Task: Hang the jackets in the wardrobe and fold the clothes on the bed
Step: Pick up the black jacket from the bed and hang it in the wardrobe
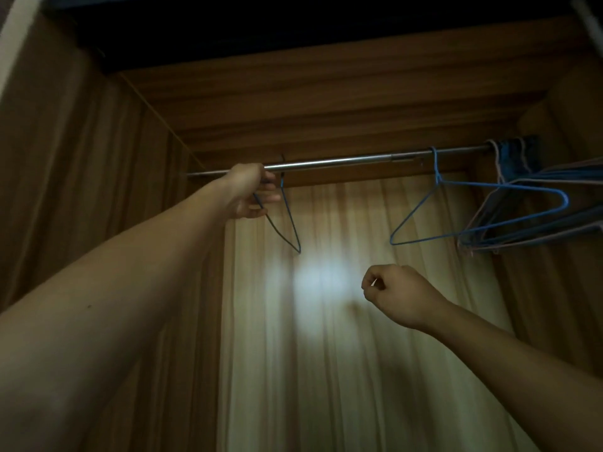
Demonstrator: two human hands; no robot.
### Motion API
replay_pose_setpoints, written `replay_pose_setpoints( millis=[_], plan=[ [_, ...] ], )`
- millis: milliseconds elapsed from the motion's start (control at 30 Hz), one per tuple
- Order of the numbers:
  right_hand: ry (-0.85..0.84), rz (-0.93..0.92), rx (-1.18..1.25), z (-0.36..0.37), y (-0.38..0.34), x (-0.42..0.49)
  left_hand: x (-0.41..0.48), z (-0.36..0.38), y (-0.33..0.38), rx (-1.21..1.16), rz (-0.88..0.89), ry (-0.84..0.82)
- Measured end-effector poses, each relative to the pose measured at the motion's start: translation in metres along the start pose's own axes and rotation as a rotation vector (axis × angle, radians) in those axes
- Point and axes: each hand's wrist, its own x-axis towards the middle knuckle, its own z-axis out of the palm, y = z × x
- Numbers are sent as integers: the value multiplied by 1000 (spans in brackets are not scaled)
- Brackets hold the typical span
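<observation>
The inside of the wardrobe [326,102] is seen from below, with its wooden side walls closing the left and right edges of the frame. A metal rod [342,162] is stretched across the upper middle, from the left wall to the right one.

At the upper left of centre, a blue wire hanger [292,223] is grasped by the left hand [251,194], the fingers being curled round its wire just under the rod. This hanger is seen almost edge-on, its hook is placed at the rod, and its lower tip is pointed downward.

To the right, a second blue hanger [436,168] is hung on the rod alone, well apart from the first. A long bare part of rod is left between the two. At the far right edge a tight bunch of hangers [535,230] is gathered against the side wall.

The right hand [401,295] is kept clenched at the lower right of centre, before the pale back panel [326,370], apart from every hanger. Wide free room is left under the rod.
</observation>
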Motion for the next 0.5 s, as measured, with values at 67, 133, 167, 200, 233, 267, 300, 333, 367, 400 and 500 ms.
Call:
replay_pose_setpoints(
  millis=[67,133,167,200,233,267,300,333,367,400,500],
  plan=[
    [-11,18,-24,1,11,-5,-4,1,-5,1,15,12],
    [-23,30,-43,4,20,-9,-12,-6,-12,10,22,31],
    [-27,38,-44,6,23,-11,-17,-11,-16,18,29,39],
    [-28,46,-41,8,25,-13,-23,-16,-21,26,35,45],
    [-28,54,-37,11,25,-14,-28,-21,-28,33,38,56],
    [-27,57,-36,15,25,-14,-32,-26,-35,37,40,71],
    [-30,57,-35,20,23,-14,-35,-30,-42,37,42,90],
    [-36,55,-38,24,20,-12,-36,-34,-48,30,46,111],
    [-46,50,-40,27,16,-10,-36,-37,-51,20,51,129],
    [-58,43,-39,31,12,-7,-33,-39,-53,14,55,146],
    [-61,14,-19,38,0,0,-21,-36,-46,2,86,164]
  ],
)
